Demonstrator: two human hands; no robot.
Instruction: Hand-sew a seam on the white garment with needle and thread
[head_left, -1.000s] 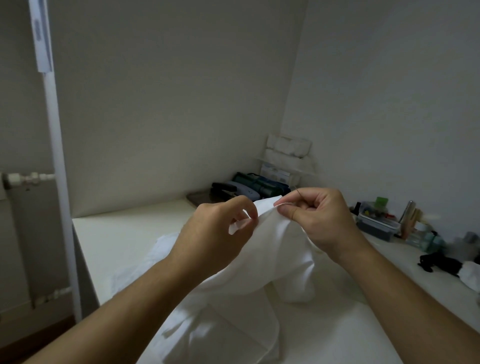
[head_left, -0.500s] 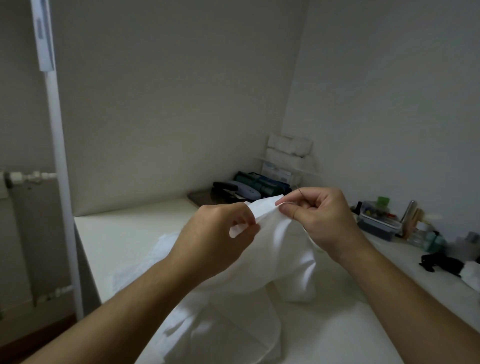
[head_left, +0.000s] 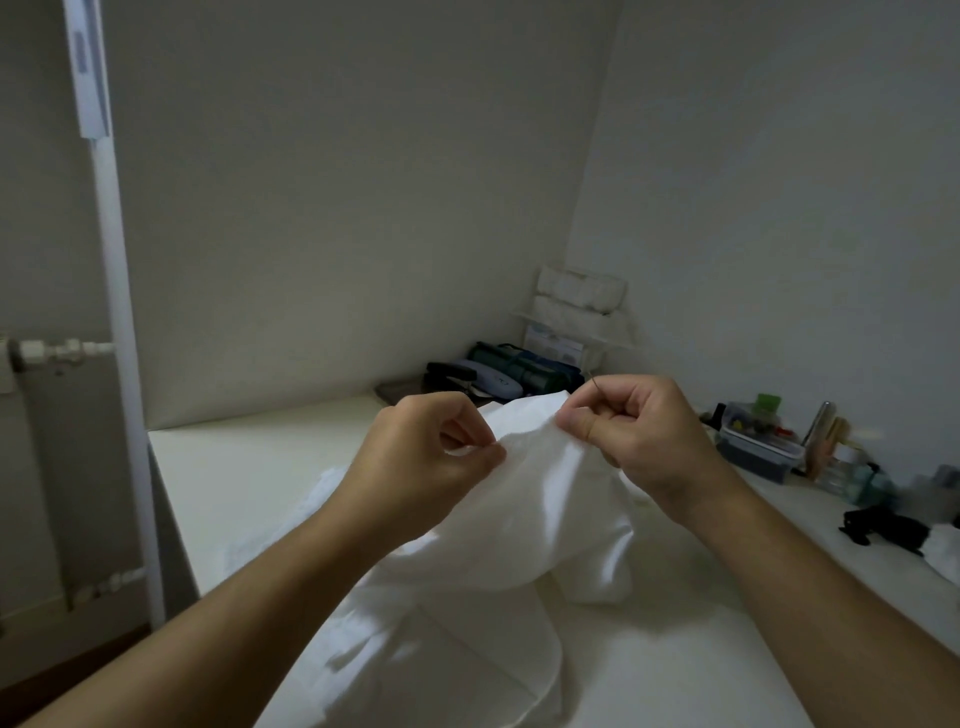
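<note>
The white garment (head_left: 524, 499) is lifted off the white table (head_left: 249, 467), its top edge stretched between both hands. My left hand (head_left: 431, 457) pinches the edge on the left between thumb and fingers. My right hand (head_left: 634, 431) pinches the edge on the right, and a thin dark needle (head_left: 594, 383) sticks up from between its fingers. The thread is too fine to make out. The rest of the garment hangs down and lies bunched on the table in front of me.
Dark pouches and cases (head_left: 498, 371) lie in the far corner below a small white shelf (head_left: 576, 306). A clear plastic box (head_left: 758, 447), bottles (head_left: 831, 441) and a black item (head_left: 883, 530) line the right wall. A white pole (head_left: 119, 312) stands at the table's left edge.
The hands have shifted a little apart along the garment's edge, pulling it tighter. The left thumb now pinches lower on the fabric.
</note>
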